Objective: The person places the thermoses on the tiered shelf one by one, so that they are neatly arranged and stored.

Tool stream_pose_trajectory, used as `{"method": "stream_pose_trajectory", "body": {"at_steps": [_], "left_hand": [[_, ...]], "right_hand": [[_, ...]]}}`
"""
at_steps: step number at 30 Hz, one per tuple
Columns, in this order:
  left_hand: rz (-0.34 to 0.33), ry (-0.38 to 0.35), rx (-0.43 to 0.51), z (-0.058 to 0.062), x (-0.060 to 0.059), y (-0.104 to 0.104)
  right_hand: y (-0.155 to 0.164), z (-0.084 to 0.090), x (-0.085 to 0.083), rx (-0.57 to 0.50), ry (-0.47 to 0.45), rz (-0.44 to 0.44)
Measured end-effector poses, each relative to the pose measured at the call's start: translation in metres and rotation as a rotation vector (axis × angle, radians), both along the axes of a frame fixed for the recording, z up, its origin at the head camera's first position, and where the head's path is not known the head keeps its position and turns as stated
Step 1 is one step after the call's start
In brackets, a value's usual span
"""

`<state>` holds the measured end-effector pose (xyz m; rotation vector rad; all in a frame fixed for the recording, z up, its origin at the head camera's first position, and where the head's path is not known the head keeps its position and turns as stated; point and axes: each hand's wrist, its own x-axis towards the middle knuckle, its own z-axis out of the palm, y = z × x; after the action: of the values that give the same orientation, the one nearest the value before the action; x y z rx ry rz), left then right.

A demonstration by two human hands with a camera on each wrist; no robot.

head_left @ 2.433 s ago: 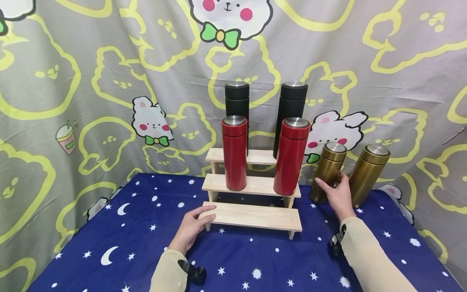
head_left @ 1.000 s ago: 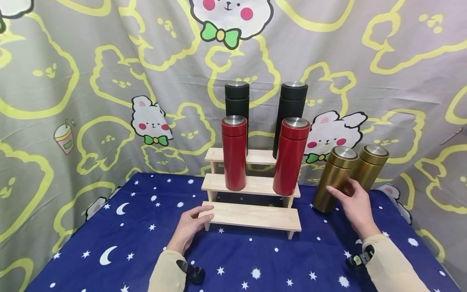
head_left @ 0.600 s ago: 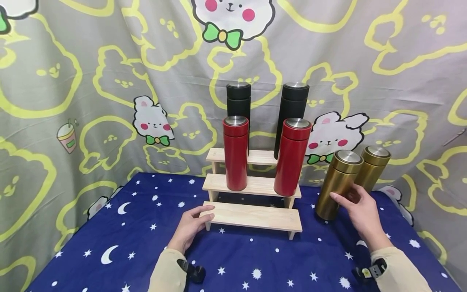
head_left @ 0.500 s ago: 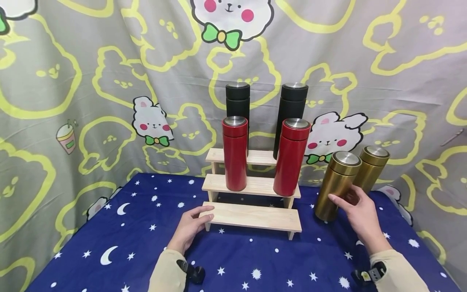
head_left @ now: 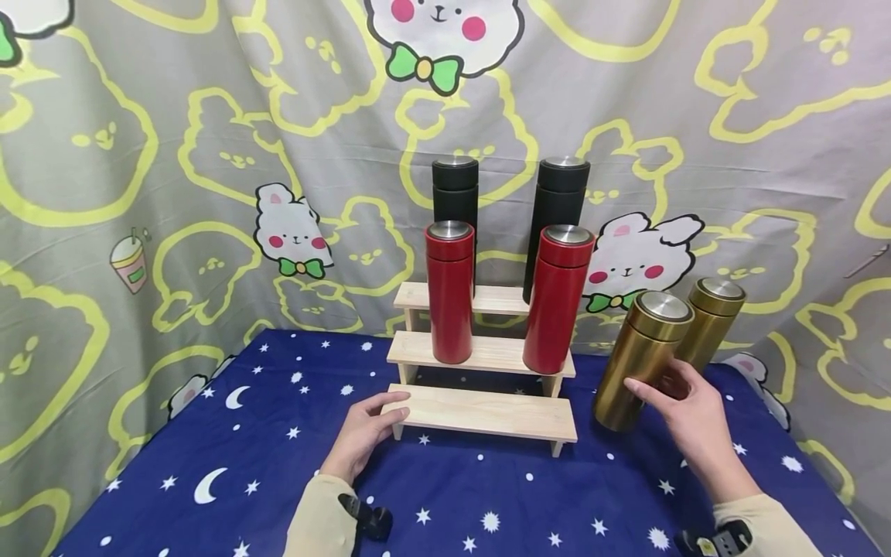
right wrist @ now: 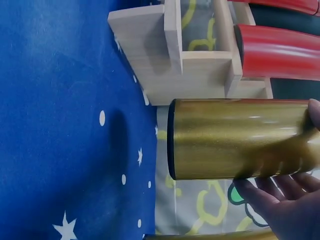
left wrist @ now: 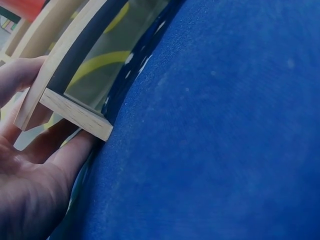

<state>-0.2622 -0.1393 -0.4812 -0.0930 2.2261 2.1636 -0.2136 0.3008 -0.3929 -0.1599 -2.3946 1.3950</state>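
A three-step wooden stand (head_left: 487, 411) stands on the blue star cloth. My left hand (head_left: 363, 433) holds the left end of its lowest step (left wrist: 75, 117), thumb on top (left wrist: 20, 75) and fingers beneath. My right hand (head_left: 685, 410) grips a gold flask (head_left: 636, 363) (right wrist: 235, 137) round its body. The flask is tilted, top to the right, its base just off the cloth right of the stand. A second gold flask (head_left: 711, 321) stands behind it. Two red flasks (head_left: 449, 294) (head_left: 557, 302) stand on the middle step and two black flasks (head_left: 455, 189) (head_left: 559, 193) on the top step.
A grey curtain (head_left: 209, 155) with yellow and white rabbit prints hangs close behind the stand and down both sides. The blue cloth (head_left: 487, 503) stretches in front of the stand to the near edge. The lowest step carries nothing.
My right hand has taken the left gold flask from beside the other one and brought it forward and slightly left, tilted, closer to the lowest step. The left hand has stayed put.
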Motion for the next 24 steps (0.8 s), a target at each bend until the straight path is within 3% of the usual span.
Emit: {"method": "stream_pose_trajectory", "body": {"at_steps": [16, 24], "left_hand": [[-0.012, 0.001, 0.008, 0.002, -0.001, 0.002], [0.000, -0.011, -0.003, 0.002, 0.002, 0.002]], "right_hand": [[-0.002, 0.023, 0.021, 0.020, 0.059, 0.008], [-0.012, 0.025, 0.030, 0.033, 0.107, 0.078]]}}
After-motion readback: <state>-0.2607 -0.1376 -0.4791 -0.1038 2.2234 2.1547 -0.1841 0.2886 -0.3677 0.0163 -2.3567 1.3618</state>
